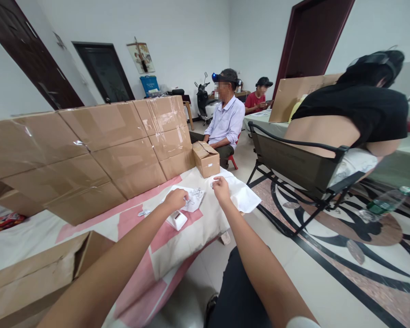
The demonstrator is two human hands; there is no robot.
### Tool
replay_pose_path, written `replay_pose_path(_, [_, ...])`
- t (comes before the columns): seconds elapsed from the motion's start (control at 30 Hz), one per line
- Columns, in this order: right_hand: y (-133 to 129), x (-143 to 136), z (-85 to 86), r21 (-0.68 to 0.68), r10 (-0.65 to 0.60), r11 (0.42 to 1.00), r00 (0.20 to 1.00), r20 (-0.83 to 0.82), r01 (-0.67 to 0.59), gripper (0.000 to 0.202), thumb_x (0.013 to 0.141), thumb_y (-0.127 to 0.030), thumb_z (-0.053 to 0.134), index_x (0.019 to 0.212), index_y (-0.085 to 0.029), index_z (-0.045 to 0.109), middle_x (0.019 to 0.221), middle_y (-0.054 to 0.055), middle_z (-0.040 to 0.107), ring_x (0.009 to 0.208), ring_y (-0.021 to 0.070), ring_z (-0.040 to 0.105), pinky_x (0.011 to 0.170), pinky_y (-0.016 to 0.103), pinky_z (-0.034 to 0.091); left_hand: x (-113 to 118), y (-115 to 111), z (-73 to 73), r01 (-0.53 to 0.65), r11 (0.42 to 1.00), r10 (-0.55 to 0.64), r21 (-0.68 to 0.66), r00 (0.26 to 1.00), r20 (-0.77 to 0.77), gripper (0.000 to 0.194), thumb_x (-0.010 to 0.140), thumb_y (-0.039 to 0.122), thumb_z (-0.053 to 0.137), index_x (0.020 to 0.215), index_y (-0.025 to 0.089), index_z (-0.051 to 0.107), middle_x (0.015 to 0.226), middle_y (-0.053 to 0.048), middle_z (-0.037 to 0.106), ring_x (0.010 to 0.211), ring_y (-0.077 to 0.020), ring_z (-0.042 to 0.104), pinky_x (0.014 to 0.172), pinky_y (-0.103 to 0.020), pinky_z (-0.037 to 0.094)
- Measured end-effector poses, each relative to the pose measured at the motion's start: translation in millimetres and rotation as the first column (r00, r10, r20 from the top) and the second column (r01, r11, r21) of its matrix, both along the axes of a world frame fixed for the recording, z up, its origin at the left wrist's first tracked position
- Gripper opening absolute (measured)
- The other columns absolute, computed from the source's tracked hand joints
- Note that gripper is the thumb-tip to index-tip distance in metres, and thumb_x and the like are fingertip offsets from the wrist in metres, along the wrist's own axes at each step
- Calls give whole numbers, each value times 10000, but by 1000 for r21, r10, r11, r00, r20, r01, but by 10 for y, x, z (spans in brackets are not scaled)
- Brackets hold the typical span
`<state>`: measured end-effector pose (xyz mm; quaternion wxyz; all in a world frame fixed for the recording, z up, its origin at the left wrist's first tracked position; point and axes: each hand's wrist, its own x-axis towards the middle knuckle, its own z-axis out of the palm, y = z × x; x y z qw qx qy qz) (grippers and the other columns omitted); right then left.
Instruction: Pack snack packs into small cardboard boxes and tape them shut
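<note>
My left hand [176,199] reaches over a white sheet [198,206] on the cloth-covered table, its fingers curled down at a pile of small, shiny, clear-looking pieces [193,195]. Whatever is between those fingertips is hidden. To its right, my right hand [221,187] is raised over the table with thumb and fingers pinched on a small shiny piece [212,185], too small to name. A small white box-shaped object [178,220] sits just below my left hand. More small shiny bits [144,212] lie to the left of the sheet.
Stacked cardboard cartons [123,136] wall the table's far left side. A small carton [207,160] stands at the far end, and an opened one [37,278] near left. One person [228,109] sits beyond the table; another leans forward in a folding chair [294,159] at right.
</note>
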<state>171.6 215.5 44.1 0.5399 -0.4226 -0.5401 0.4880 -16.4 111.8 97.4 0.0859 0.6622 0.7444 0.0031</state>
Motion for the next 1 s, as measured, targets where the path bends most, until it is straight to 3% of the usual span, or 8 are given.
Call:
replay_pose_path(0.1, [17, -2, -7, -8, -7, 1000, 1000, 9, 7, 256, 647, -264, 492, 897, -230, 539, 683, -21, 608, 658, 196, 579, 632, 305, 430, 13, 11, -22, 11, 1000, -11, 1, 1000, 16, 165, 939, 292, 625, 1002, 163, 707, 1221, -87, 680, 1131, -214, 626, 1001, -414, 491])
replay_pose_path(0.3, [22, -2, -15, -2, -4, 1000, 1000, 23, 5, 256, 649, -266, 486, 897, -228, 540, 686, -22, 606, 661, 194, 579, 643, 307, 432, 32, 27, -40, -38, 998, 37, 51, 999, 27, 340, 981, 270, 534, 1311, 231, 603, 1165, -85, 714, 1081, -204, 657, 942, -371, 515])
replay_pose_path(0.47, [8, -10, -5, 14, 3, 1000, 999, 32, -4, 260, 647, -268, 485, 898, -228, 539, 682, -24, 605, 668, 196, 587, 653, 311, 438, 44, 57, -69, -70, 997, 70, 29, 998, 6, 269, 980, 377, 573, 1143, 184, 667, 1117, -85, 704, 1045, -213, 660, 926, -407, 535])
replay_pose_path(0.7, [32, -44, -27, 20, -10, 1000, 999, 45, 10, 260, 646, -277, 491, 896, -230, 542, 689, -21, 612, 649, 196, 582, 661, 318, 445, 104, 40, -89, -83, 993, 88, 80, 994, -62, 331, 968, 343, 594, 1271, 210, 610, 1286, -108, 627, 1092, -229, 646, 934, -407, 531])
replay_pose_path(0.87, [48, -44, -52, 27, -12, 1000, 998, 59, 11, 258, 642, -297, 494, 886, -231, 543, 696, -16, 612, 661, 201, 587, 667, 319, 452, 125, 26, 5, -120, 984, 131, 129, 988, -79, 287, 985, 320, 566, 1230, 187, 630, 1138, -91, 688, 1052, -227, 654, 945, -433, 524])
replay_pose_path(1.0, [46, -46, -62, 35, -6, 999, 998, 63, 4, 272, 648, -298, 488, 905, -229, 543, 704, -16, 606, 675, 201, 589, 674, 324, 465, 132, 12, 112, -122, 977, 136, 175, 988, -69, 286, 957, 168, 518, 1190, 239, 668, 1097, -79, 719, 1083, -225, 656, 925, -363, 509])
